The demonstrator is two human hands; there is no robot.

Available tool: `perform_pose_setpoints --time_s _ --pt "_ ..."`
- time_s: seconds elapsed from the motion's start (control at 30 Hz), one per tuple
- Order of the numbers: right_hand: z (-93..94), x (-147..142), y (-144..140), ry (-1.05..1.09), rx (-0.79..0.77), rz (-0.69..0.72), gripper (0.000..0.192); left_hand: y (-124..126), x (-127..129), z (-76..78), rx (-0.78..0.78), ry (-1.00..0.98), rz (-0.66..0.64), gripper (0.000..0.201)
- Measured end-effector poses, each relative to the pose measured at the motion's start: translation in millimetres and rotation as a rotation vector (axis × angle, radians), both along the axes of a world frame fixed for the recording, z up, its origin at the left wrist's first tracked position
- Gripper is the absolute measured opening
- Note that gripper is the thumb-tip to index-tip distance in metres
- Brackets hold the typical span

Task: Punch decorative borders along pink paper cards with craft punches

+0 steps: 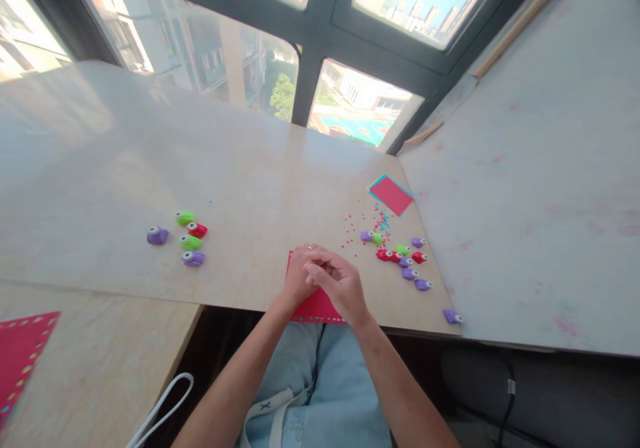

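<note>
Both my hands are together above a red sheet of paper (317, 309) at the table's front edge. A row of small punched holes runs along the sheet's near side. My left hand (299, 276) is closed, with a ring on one finger, and its fingertips are partly hidden by the other hand. Curled over it, my right hand (345, 287) has its thumb against the fingers. What lies between the hands, if anything, cannot be made out. To the right is a cluster of small craft punches, among them a red punch (384, 255) and a purple punch (423, 285).
More punches, including a green punch (190, 242), lie at left. Scattered paper bits (383, 223) lie near stacked coloured paper (391, 195). Another red sheet with edge holes (23, 351) is on the lower-left surface. A wall (530, 201) bounds the right; windows stand behind.
</note>
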State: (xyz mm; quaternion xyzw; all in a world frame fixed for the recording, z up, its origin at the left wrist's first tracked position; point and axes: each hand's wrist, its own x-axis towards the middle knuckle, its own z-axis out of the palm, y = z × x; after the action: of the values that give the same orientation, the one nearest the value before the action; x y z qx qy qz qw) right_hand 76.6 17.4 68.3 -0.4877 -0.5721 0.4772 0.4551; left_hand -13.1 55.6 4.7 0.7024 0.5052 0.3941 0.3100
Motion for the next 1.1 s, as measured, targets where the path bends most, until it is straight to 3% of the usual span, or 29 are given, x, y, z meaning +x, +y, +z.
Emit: perform_pose_setpoints --time_s 0.2,0.3,0.4,0.57,0.7,0.9,1.1 --pt "-15.5 90 0 -0.039 -0.017 -0.504 0.032 7 -4 4.5 0.076 0.111 -0.074 0.014" --pt "-28.8 120 5 -0.114 -0.013 -0.603 0.039 7 -4 4.6 0.072 0.126 -0.067 0.014" --pt "-34.0 133 16 -0.274 -0.037 -0.542 0.051 7 -3 4.8 0.071 0.133 -0.061 0.013" --pt "-32.7 124 46 -0.688 -0.132 -0.387 0.064 8 -3 6.1 0.076 0.136 -0.059 0.014" --pt "-34.8 116 63 -0.916 -0.152 -0.424 0.059 7 -1 6.8 0.088 0.138 -0.049 0.014" --pt "-42.6 120 53 -0.908 -0.043 -0.378 0.035 7 -1 4.7 0.077 0.156 -0.034 0.015" --pt "-45.6 119 32 -0.862 0.073 -0.291 0.032 8 0 4.2 0.073 0.168 -0.041 0.017"
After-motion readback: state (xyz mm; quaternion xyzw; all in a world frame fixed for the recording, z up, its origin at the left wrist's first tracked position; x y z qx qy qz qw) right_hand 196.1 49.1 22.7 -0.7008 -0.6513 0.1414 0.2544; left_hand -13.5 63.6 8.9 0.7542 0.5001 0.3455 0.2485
